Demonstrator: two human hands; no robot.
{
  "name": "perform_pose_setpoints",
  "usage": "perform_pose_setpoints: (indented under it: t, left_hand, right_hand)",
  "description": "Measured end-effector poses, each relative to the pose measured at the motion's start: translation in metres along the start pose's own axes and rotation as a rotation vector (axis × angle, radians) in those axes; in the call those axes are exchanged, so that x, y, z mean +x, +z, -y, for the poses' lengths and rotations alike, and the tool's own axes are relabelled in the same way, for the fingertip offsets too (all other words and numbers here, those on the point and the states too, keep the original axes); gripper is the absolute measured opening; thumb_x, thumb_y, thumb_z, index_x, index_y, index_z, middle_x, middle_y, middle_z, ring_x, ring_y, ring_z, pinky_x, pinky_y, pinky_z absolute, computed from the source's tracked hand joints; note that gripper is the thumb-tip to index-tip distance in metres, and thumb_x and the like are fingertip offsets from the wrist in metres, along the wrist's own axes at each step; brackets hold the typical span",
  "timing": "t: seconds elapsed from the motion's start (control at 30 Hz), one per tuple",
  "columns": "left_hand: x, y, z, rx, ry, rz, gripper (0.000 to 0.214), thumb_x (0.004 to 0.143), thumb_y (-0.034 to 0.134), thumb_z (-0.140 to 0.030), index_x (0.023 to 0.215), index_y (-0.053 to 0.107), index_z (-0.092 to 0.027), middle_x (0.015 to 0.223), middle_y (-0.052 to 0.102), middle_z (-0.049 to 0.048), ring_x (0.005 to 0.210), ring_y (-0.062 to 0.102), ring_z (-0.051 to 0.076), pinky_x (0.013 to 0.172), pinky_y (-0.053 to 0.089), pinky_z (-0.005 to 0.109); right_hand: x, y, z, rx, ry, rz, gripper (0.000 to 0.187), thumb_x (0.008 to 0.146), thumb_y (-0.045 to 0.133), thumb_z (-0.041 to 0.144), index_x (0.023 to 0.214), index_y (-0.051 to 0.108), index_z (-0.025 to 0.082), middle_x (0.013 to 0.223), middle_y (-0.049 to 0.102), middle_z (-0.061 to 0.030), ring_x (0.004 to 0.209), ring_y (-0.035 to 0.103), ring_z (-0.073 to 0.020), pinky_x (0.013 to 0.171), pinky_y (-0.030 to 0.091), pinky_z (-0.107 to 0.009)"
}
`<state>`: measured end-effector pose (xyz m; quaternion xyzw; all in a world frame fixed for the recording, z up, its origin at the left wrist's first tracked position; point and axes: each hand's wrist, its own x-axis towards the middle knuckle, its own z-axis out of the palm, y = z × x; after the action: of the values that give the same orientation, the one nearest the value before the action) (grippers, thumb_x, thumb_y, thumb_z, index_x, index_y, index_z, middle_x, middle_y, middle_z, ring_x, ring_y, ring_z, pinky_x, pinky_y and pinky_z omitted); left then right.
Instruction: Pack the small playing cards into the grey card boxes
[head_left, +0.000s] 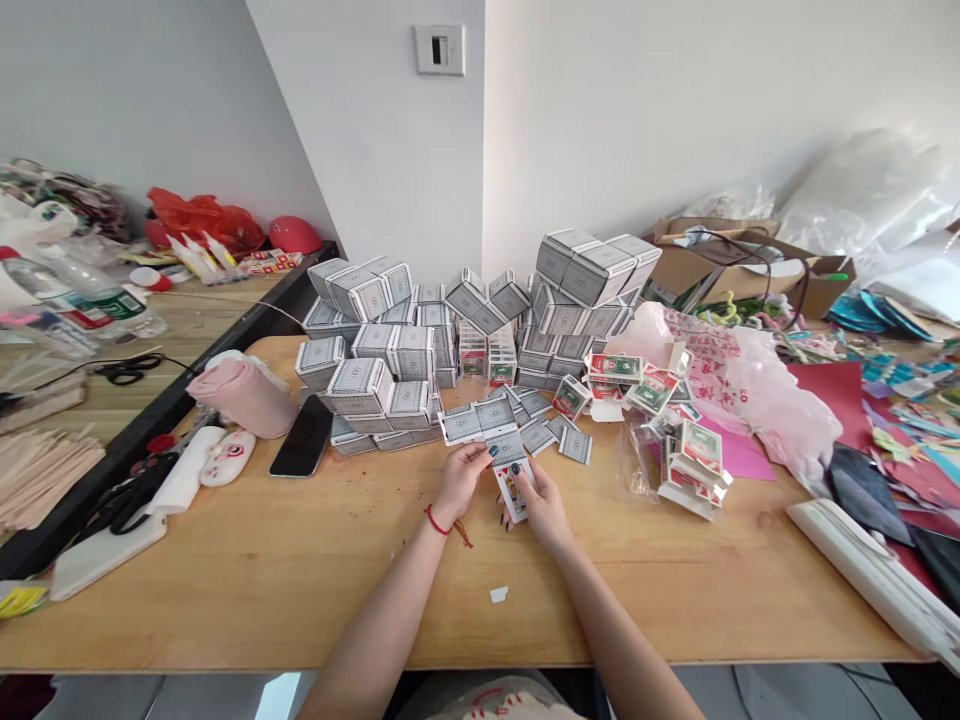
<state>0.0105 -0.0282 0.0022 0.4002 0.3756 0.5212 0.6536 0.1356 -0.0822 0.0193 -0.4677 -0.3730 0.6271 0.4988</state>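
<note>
Surface: wooden, crowded at the back and right, bare in front of the hands.
Box pile: grey-patterned card boxes are heaped loosely along the back, some tilted. The nearest boxes lie just behind the loose cards.
Pink bag: to the right, with small red-and-green packs spilled beside it.
Phone: dark, lying flat left of the pile, well apart from the hands.
Loose cards: spread face down on the surface between the pile and the hands, some overlapping.

Cards: a small stack is held just above the surface, in front of the loose cards. A face card shows at the near end, patterned backs at the far end.
Left hand: closed on the stack's left edge.
Right hand: closed on its lower right side.
Fingers: narrow, pinching the stack from both sides. How many cards are held cannot be told.

Judgement on the step (cards being gathered and squared):
- The stack is best held low over the surface, so that a slipped card falls flat and near.
- The edges are better squared with light side pressure than with a hard pinch, which would bow the cards.
- The mixed facing should be checked before more cards are added.
- Loose cards are best taken from the near edge of the spread, so that the tilted boxes behind are not nudged.
</note>
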Motion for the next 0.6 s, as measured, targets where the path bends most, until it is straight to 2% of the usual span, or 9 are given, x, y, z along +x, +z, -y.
perform_pose_setpoints:
  t: [0.17, 0.27, 0.43, 0.53, 0.6]
  left_hand:
    - [-0.001, 0.0, 0.001, -0.014, -0.021, -0.002, 0.016, 0.064, 0.065, -0.028, 0.072, 0.065, -0.014, 0.076, 0.065, 0.0036, 0.076, 0.057, 0.017, 0.073, 0.042, 0.03]
    - [-0.003, 0.005, -0.006, -0.084, -0.03, 0.031, 0.015, 0.065, 0.065, -0.027, 0.073, 0.065, -0.014, 0.079, 0.065, 0.0038, 0.078, 0.058, 0.017, 0.074, 0.042, 0.03]
    - [-0.003, 0.014, -0.026, -0.29, -0.06, 0.122, 0.032, 0.074, 0.053, -0.036, 0.099, 0.06, -0.017, 0.098, 0.063, 0.0078, 0.093, 0.056, 0.021, 0.081, 0.041, 0.034]
    - [0.005, 0.019, -0.037, -0.352, -0.012, 0.057, 0.043, 0.074, 0.05, -0.044, 0.111, 0.053, -0.022, 0.105, 0.061, 0.0059, 0.099, 0.054, 0.021, 0.084, 0.04, 0.037]
    - [0.011, 0.022, -0.04, -0.35, -0.007, 0.031, 0.045, 0.074, 0.051, -0.043, 0.117, 0.047, -0.027, 0.109, 0.06, 0.0031, 0.1, 0.054, 0.02, 0.086, 0.04, 0.039]
  right_hand:
    - [0.0, 0.002, 0.0, 0.002, 0.012, -0.061, 0.041, 0.072, 0.05, 0.055, 0.086, 0.046, 0.017, 0.052, 0.06, 0.0021, 0.031, 0.054, -0.0125, 0.027, 0.041, -0.02]
    - [0.0, 0.004, 0.0, 0.004, 0.005, -0.083, 0.041, 0.072, 0.05, 0.055, 0.082, 0.048, 0.016, 0.052, 0.06, 0.0012, 0.03, 0.052, -0.0116, 0.027, 0.04, -0.02]
    - [-0.001, 0.008, -0.002, 0.012, 0.026, -0.059, 0.039, 0.074, 0.049, 0.055, 0.078, 0.048, 0.016, 0.051, 0.06, 0.0005, 0.029, 0.05, -0.0109, 0.025, 0.037, -0.018]
    - [-0.001, 0.008, -0.005, 0.019, 0.057, -0.04, 0.04, 0.073, 0.049, 0.056, 0.079, 0.047, 0.017, 0.052, 0.06, 0.0003, 0.029, 0.051, -0.0113, 0.025, 0.037, -0.018]
    - [-0.001, 0.008, -0.006, 0.033, 0.071, -0.038, 0.04, 0.073, 0.049, 0.057, 0.079, 0.045, 0.017, 0.052, 0.061, 0.0003, 0.03, 0.051, -0.0114, 0.026, 0.038, -0.019]
